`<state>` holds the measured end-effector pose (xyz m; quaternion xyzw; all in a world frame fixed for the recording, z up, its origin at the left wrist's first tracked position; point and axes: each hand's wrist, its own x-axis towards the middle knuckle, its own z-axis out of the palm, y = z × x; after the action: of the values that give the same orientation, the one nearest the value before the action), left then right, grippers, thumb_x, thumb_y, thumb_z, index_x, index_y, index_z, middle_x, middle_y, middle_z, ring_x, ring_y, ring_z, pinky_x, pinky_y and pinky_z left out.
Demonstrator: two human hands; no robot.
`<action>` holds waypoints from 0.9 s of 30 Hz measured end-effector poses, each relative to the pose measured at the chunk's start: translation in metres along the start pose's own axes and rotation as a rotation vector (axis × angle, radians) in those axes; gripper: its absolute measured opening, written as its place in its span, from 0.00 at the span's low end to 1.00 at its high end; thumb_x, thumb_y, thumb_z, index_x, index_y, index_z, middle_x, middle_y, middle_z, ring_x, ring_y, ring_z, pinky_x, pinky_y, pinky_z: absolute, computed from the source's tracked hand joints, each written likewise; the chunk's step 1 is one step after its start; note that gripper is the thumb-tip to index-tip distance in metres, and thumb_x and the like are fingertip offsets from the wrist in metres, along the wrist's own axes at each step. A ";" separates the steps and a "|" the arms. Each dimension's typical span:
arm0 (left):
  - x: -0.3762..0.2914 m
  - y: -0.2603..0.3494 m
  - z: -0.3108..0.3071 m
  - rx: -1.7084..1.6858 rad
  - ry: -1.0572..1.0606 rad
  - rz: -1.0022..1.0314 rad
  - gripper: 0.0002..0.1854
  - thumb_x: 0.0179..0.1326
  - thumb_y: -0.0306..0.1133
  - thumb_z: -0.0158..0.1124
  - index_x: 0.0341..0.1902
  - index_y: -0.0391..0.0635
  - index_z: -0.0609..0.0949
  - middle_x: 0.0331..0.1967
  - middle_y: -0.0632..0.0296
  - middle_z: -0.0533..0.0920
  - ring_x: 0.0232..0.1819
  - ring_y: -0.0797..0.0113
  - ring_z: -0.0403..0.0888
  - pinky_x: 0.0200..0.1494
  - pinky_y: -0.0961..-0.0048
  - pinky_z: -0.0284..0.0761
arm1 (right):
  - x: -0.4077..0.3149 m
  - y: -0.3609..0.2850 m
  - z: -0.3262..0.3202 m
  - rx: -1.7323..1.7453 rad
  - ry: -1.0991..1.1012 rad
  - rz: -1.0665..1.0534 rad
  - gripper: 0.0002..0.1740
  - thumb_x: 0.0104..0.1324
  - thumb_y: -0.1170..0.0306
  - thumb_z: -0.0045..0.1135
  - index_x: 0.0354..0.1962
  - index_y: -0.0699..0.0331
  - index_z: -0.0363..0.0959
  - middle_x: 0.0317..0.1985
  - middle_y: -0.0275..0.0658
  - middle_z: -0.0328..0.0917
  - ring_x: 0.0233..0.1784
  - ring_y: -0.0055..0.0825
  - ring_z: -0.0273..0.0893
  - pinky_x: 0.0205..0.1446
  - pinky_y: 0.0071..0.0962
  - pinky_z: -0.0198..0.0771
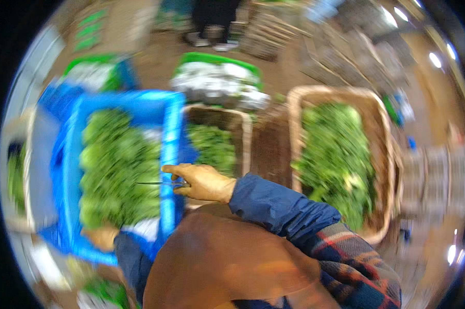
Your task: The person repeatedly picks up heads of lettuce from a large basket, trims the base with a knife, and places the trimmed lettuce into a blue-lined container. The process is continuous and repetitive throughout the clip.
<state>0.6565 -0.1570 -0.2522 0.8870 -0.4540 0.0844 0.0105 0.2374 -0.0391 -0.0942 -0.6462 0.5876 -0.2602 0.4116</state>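
Observation:
My right hand (pixel 205 181) is closed around a thin-bladed cutting tool (pixel 149 183), its index finger stretched out to the left. The blade points left, over the near right side of a crate lined with blue plastic sheet (pixel 171 135). Packed bunches of leafy greens (pixel 120 166) fill most of that crate. At its near end, my left hand (pixel 101 236) reaches in and meets the lowest bunch. Blur and leaves hide its fingers, so its grip is unclear. White material (pixel 152 135) shows beside the greens.
A smaller crate of greens (pixel 213 146) stands right of the blue lining. Farther right is a tan crate (pixel 335 92) with loose greens (pixel 336 162). Green crates with white contents (pixel 217 77) lie beyond. Another person's legs (pixel 215 19) appear at the top, near stacked crates (pixel 271 34).

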 end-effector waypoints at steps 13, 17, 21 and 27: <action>-0.255 0.271 -0.134 -0.995 -0.702 1.357 0.25 0.66 0.24 0.65 0.67 0.39 0.79 0.66 0.45 0.80 0.67 0.50 0.78 0.72 0.62 0.69 | -0.388 0.101 -0.211 -0.381 0.708 1.080 0.39 0.61 0.57 0.75 0.66 0.65 0.72 0.55 0.54 0.84 0.57 0.45 0.84 0.62 0.39 0.78; -0.370 0.295 -0.157 -0.953 -1.824 1.443 0.23 0.76 0.35 0.63 0.71 0.44 0.77 0.61 0.55 0.83 0.62 0.64 0.81 0.66 0.69 0.75 | -0.364 0.101 -0.188 -0.248 1.020 1.068 0.28 0.60 0.62 0.73 0.56 0.65 0.80 0.50 0.54 0.86 0.52 0.48 0.86 0.57 0.40 0.79; -0.406 0.276 -0.169 -0.745 -2.506 0.442 0.50 0.67 0.63 0.64 0.79 0.40 0.61 0.75 0.41 0.66 0.73 0.43 0.69 0.74 0.45 0.68 | -0.377 0.039 -0.173 -0.257 1.252 0.519 0.16 0.60 0.79 0.66 0.47 0.67 0.82 0.44 0.48 0.87 0.46 0.37 0.85 0.52 0.34 0.78; -0.360 0.275 -0.190 -1.358 -2.909 0.301 0.38 0.67 0.50 0.69 0.77 0.51 0.69 0.74 0.59 0.73 0.73 0.58 0.70 0.76 0.51 0.67 | -0.276 0.031 -0.070 0.111 1.164 0.104 0.24 0.57 0.84 0.65 0.53 0.64 0.80 0.43 0.36 0.83 0.44 0.28 0.79 0.48 0.32 0.74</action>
<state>0.2011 -0.0110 -0.1380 0.0075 0.1090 0.9930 0.0443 0.1150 0.2150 -0.0423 -0.3446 0.7333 -0.5823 0.0667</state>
